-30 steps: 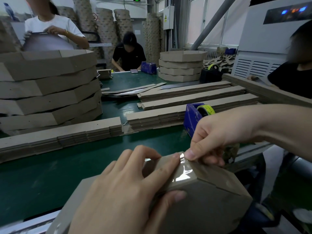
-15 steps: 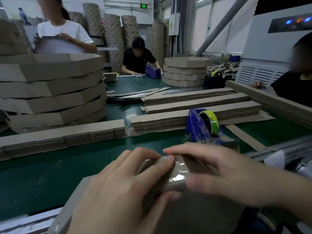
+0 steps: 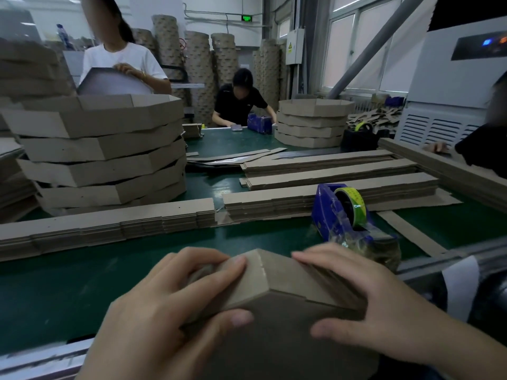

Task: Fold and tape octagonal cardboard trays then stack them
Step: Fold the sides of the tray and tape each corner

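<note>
No word or number is sharp enough to read. A green lit digital display (image 3: 246,18) hangs high on the far wall, its digits too blurred to make out. A yellow triangular warning sign (image 3: 290,46) is fixed on the grey metal wall cabinet (image 3: 295,54) beside the windows; its symbol is too small to tell. A round red-rimmed prohibition sign (image 3: 182,44) shows among the tall brown cardboard stacks (image 3: 199,67) at the back. Near the right edge of the green worktop (image 3: 82,270), the yellow-green roll of tape (image 3: 355,200) in the blue tape dispenser (image 3: 325,212) carries dark printed marks, which are illegible.
</note>
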Motion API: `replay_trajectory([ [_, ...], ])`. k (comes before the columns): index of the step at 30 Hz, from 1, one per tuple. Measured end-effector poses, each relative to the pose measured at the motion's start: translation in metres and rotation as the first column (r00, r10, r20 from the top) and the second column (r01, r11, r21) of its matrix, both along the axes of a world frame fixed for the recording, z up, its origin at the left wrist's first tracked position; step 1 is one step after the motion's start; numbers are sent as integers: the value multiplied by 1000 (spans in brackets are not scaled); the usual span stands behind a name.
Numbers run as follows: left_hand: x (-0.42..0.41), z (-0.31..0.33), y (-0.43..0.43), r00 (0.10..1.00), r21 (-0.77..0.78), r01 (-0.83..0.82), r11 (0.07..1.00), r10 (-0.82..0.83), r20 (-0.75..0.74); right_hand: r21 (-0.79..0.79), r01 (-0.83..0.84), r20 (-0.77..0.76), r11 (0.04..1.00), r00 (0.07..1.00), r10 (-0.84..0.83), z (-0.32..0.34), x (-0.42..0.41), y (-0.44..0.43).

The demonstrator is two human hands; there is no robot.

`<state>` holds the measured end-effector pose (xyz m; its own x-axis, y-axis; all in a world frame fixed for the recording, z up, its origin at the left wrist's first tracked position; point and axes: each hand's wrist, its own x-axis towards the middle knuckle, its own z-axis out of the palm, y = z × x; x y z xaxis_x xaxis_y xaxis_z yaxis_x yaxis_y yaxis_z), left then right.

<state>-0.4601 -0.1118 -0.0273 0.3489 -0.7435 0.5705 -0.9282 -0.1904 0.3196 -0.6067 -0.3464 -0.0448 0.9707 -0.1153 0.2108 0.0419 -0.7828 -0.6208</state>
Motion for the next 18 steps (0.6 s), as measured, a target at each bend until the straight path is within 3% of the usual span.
replay_trajectory([
  [4,11,-7,22,998,-24,-34,999,32,-50,143,33,98,989,994,-48,-5,0,2],
  [7,11,2,26,998,-41,-43,998,41,-49,100,30,162,995,986,-46,0,13,14],
  [10,2,14,11,993,27,11,1000,-14,120,29,22,184,999,983,-27,11,28,28],
  [13,-3,19,-1,958,122,-18,992,-18,287,67,38,169,997,984,-49,17,37,41],
  [18,4,26,2,967,170,-44,984,-1,255,127,-9,212,992,977,-18,17,49,54],
])
